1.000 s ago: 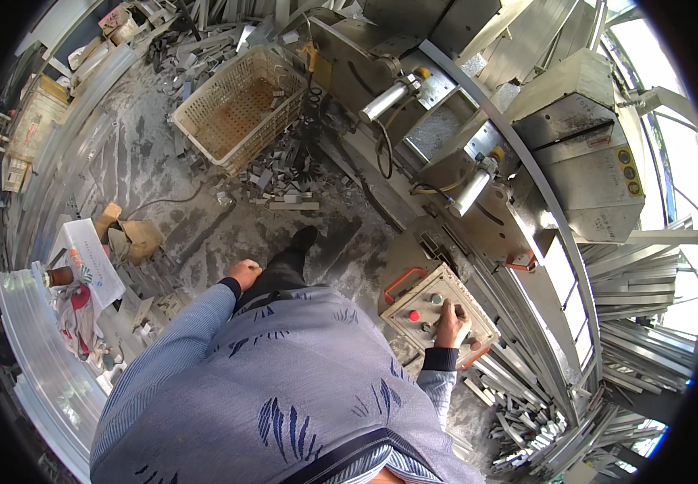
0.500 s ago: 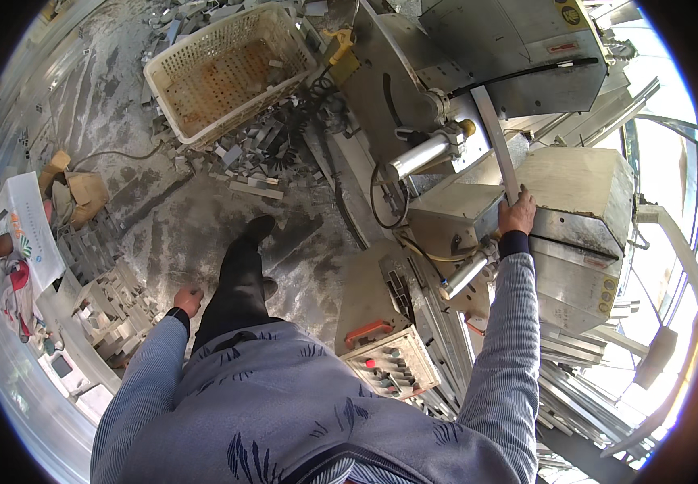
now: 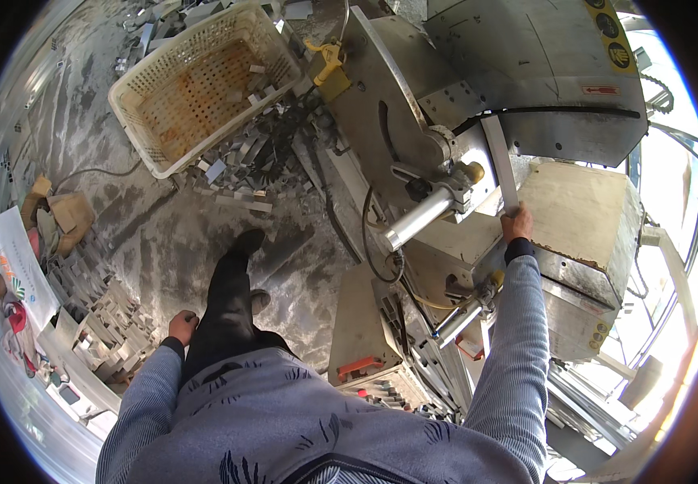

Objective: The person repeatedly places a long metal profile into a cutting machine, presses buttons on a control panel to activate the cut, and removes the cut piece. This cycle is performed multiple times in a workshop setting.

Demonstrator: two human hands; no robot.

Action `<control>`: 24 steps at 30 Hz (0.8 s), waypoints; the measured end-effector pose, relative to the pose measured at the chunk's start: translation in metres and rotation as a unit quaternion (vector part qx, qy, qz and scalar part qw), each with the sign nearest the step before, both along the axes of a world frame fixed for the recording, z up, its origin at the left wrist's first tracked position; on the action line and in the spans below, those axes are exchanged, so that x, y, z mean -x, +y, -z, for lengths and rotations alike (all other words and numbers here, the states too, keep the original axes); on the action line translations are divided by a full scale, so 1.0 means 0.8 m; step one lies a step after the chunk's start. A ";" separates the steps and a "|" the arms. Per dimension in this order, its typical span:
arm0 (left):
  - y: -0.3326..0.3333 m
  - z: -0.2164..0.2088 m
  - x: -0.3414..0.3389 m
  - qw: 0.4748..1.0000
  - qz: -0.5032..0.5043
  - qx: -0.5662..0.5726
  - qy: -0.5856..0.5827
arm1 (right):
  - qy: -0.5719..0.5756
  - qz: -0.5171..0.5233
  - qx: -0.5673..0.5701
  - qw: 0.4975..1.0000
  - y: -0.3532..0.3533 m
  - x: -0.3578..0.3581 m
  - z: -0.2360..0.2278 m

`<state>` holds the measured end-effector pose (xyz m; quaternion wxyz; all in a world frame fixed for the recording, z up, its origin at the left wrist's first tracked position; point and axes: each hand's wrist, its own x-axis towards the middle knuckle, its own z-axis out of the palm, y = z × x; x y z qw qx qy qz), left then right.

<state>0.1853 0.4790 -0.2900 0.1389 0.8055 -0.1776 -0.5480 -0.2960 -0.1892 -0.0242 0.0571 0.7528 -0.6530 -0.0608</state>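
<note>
My right hand [image 3: 516, 224] is closed round the near end of a flat, pale metal bar [image 3: 500, 161]. The bar lies across the bed of a cutting machine, and its far end meets the lower edge of a large metal hood [image 3: 538, 68]. Left of the bar is a silver clamp cylinder [image 3: 421, 216] with a brass-coloured end; a second cylinder [image 3: 458, 324] sits below my right hand. My left hand [image 3: 183, 327] hangs beside my left thigh with its fingers curled in. Whatever it may hold is hidden.
A cream perforated crate [image 3: 127, 129] stands on the floor at the far left, with metal offcuts [image 3: 256, 165] heaped beside it. Stacked short pieces [image 3: 115, 323] lie to my left. A control box [image 3: 401, 385] is in front of me. A boxy metal housing [image 3: 579, 206] flanks my right hand.
The view has shifted, so the machine and its hood sit lower in the picture. My right hand stays on the bar, its fingers now more tightly curled. My left hand remains by my thigh.
</note>
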 end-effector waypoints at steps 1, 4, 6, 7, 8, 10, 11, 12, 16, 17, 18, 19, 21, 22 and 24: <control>-0.009 -0.004 -0.003 1.000 0.002 -0.005 0.004 | 0.003 -0.006 -0.001 1.000 0.003 -0.004 -0.001; -0.041 -0.017 -0.010 1.000 0.023 0.007 -0.004 | -0.009 -0.025 -0.001 1.000 0.004 -0.025 -0.003; -0.061 -0.023 -0.012 0.999 0.046 0.010 -0.015 | -0.016 -0.019 -0.009 1.000 0.002 -0.040 -0.005; -0.068 -0.025 -0.012 0.999 0.049 0.013 -0.018 | -0.015 -0.008 -0.018 1.000 -0.001 -0.048 -0.006; -0.074 -0.026 -0.013 0.998 0.057 0.015 -0.019 | -0.014 0.003 -0.027 1.000 -0.004 -0.055 -0.006; -0.082 -0.025 -0.015 0.998 0.058 0.030 -0.018 | -0.011 -0.010 -0.020 1.000 -0.008 -0.063 -0.005; -0.084 -0.023 -0.015 0.997 0.063 0.025 -0.020 | -0.010 -0.037 -0.009 0.999 -0.011 -0.065 -0.003; -0.084 -0.022 -0.015 0.997 0.064 0.026 -0.022 | -0.016 -0.017 -0.014 1.000 -0.014 -0.066 -0.002; -0.077 -0.017 -0.016 0.999 0.039 0.015 -0.007 | -0.025 -0.011 -0.014 1.000 -0.024 -0.060 0.004; -0.076 -0.015 -0.016 0.999 0.046 0.020 -0.013 | -0.024 -0.010 -0.016 1.000 -0.026 -0.058 0.004; -0.074 -0.014 -0.016 0.999 0.047 0.019 -0.014 | -0.016 -0.029 0.000 0.999 -0.027 -0.056 0.005; -0.074 -0.013 -0.015 0.999 0.047 0.017 -0.015 | -0.008 -0.049 0.014 0.999 -0.027 -0.055 0.005; -0.074 -0.010 -0.013 0.999 0.033 0.009 -0.009 | -0.003 -0.057 0.018 0.998 -0.027 -0.055 0.005; -0.074 -0.009 -0.011 1.000 0.022 0.005 -0.005 | -0.014 -0.045 0.010 0.999 -0.026 -0.055 0.004; -0.077 -0.004 -0.010 0.999 0.031 0.017 -0.015 | -0.011 -0.040 0.000 0.999 -0.027 -0.058 0.002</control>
